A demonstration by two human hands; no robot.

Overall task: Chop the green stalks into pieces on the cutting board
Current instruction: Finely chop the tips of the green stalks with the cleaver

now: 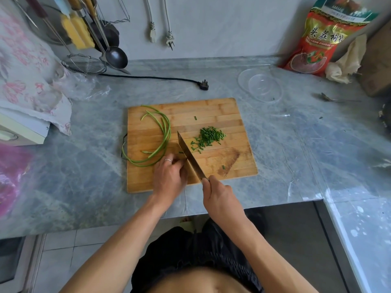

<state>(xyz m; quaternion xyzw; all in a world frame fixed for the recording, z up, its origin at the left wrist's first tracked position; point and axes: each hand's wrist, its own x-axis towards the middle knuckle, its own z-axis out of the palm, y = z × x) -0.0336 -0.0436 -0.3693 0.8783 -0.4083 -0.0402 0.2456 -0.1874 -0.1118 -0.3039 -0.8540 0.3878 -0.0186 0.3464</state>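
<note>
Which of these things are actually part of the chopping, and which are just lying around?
In use: cutting board, green stalks, chopped pieces, knife, left hand, right hand.

Lying about: glass bowl, black plug, red packet, strainer, ladle.

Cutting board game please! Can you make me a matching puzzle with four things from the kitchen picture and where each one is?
Things:
1. knife
2. long green stalks
3. chopped green pieces
4. clear bowl

Places:
A. piled on the board, right of the blade
B. on the counter, beyond the board's far right corner
C. held in the right hand
D. curled on the board's left side

Pairs: 1-C, 2-D, 3-A, 4-B
</note>
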